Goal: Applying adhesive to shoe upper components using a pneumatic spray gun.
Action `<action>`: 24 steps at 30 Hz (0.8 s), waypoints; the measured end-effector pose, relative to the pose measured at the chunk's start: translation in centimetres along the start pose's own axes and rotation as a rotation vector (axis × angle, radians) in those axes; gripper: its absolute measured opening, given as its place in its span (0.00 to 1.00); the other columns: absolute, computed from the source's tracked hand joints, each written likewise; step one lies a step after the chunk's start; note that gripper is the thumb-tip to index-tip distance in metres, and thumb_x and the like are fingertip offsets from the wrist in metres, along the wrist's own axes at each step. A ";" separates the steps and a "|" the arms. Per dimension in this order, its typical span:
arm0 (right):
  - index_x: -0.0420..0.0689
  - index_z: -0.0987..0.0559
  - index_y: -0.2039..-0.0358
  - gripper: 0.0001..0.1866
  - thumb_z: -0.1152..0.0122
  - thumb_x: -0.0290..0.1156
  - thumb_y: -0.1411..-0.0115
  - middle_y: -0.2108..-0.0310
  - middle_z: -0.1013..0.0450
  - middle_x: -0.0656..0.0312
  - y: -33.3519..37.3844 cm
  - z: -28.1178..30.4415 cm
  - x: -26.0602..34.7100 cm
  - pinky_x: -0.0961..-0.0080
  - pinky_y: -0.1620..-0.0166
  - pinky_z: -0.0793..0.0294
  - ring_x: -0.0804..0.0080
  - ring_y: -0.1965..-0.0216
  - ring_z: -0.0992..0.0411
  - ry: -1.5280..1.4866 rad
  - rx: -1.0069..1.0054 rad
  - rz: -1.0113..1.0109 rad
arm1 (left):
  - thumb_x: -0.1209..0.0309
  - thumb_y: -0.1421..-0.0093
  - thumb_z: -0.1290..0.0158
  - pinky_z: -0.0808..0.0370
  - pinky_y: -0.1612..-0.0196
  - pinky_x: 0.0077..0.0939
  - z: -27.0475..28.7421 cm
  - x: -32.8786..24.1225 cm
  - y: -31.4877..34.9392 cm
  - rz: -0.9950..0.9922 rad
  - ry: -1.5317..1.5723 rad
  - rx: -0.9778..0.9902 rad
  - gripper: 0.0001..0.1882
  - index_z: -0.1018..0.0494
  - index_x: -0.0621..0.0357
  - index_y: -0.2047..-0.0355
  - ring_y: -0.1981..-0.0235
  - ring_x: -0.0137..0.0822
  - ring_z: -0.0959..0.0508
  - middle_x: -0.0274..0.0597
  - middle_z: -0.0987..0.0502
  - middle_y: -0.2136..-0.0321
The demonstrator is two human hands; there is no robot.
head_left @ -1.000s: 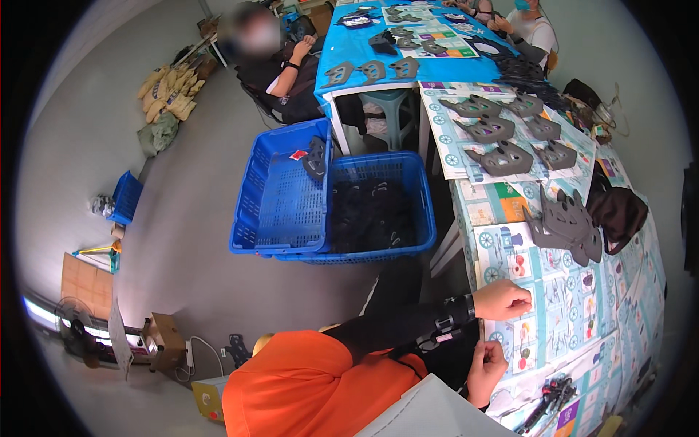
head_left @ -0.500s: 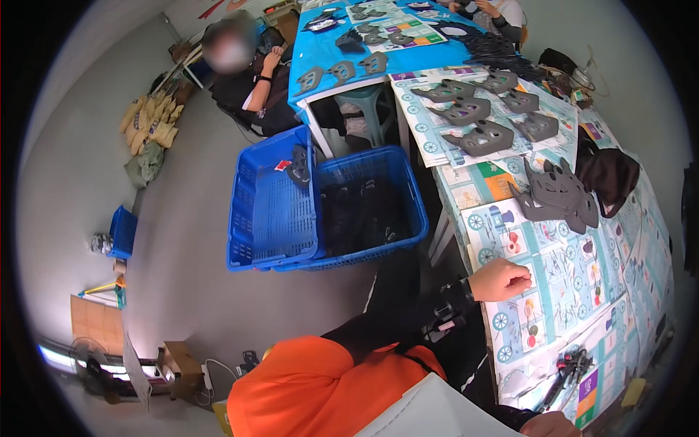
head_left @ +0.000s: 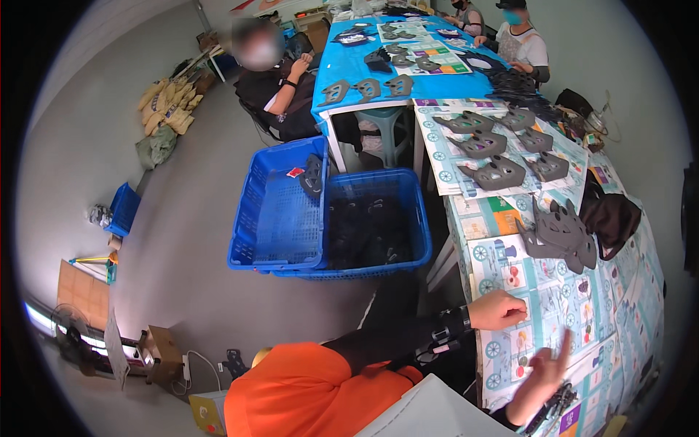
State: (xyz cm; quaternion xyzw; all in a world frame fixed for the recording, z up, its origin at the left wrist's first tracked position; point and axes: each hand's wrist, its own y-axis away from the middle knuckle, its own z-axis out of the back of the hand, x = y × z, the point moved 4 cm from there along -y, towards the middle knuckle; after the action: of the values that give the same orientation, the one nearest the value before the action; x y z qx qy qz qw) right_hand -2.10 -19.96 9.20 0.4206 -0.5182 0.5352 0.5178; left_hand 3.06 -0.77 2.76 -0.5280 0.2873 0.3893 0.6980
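Observation:
My left hand [head_left: 498,311] rests in a loose fist on the patterned covering of the table [head_left: 539,291]; nothing shows in it. My right hand [head_left: 542,377] is over the table nearer to me, index finger stretched out and the others partly bent, slightly blurred, holding nothing I can see. Under and beside its wrist lies a small black device with cables [head_left: 559,405]. Beyond my hands sits a pile of dark grey shell-like pieces [head_left: 557,231]. Further off, several similar grey moulded pieces [head_left: 492,173] are laid out in rows on a printed sheet.
To the left on the floor stand two blue crates, one [head_left: 280,211] tilted with a dark piece inside, the other [head_left: 419,255] full of black items. A black bag [head_left: 617,222] lies by the pile. Other people sit around the blue-covered table [head_left: 459,84] at the far end.
My right hand has come up from the lower edge onto the table, its index finger now extended. My left hand stays in a fist. The view has shifted, showing more of the far end.

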 end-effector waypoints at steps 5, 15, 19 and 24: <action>0.38 0.27 0.51 0.14 0.47 0.20 0.38 0.71 0.34 0.72 4.1 -5.8 -4.8 0.89 0.72 0.47 0.89 0.74 0.41 -0.180 0.190 -0.180 | 0.69 0.39 0.44 0.30 0.74 0.38 0.0 0.2 0.0 0.012 -0.043 -0.033 0.07 0.25 0.59 0.70 0.78 0.49 0.23 0.47 0.25 0.80; 0.38 0.27 0.54 0.12 0.49 0.16 0.38 0.70 0.34 0.71 4.8 -6.0 -6.8 0.89 0.71 0.48 0.89 0.74 0.42 -0.157 0.249 -0.027 | 0.68 0.41 0.43 0.31 0.75 0.40 -0.3 0.2 -0.1 0.016 -0.011 -0.049 0.08 0.25 0.59 0.72 0.79 0.50 0.23 0.48 0.25 0.82; 0.39 0.27 0.54 0.12 0.49 0.17 0.38 0.70 0.35 0.73 4.9 -5.9 -7.0 0.91 0.72 0.51 0.91 0.74 0.43 -0.140 0.229 -0.003 | 0.70 0.40 0.43 0.29 0.74 0.36 -0.5 1.1 0.2 0.053 -0.104 0.004 0.06 0.24 0.59 0.69 0.78 0.48 0.22 0.48 0.24 0.80; 0.38 0.27 0.57 0.09 0.49 0.17 0.37 0.70 0.33 0.71 4.9 -5.8 -7.7 0.90 0.70 0.47 0.90 0.72 0.40 -0.184 0.219 0.010 | 0.71 0.43 0.43 0.27 0.71 0.38 -0.7 -1.8 -1.2 -0.011 -0.128 0.102 0.10 0.23 0.54 0.60 0.73 0.46 0.20 0.48 0.19 0.62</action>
State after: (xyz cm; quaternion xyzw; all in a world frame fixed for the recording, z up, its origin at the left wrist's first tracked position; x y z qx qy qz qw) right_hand -5.61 -14.74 0.33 0.5192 -0.5040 0.5503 0.4167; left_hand 3.12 -2.06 4.61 -0.4673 0.2588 0.4032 0.7430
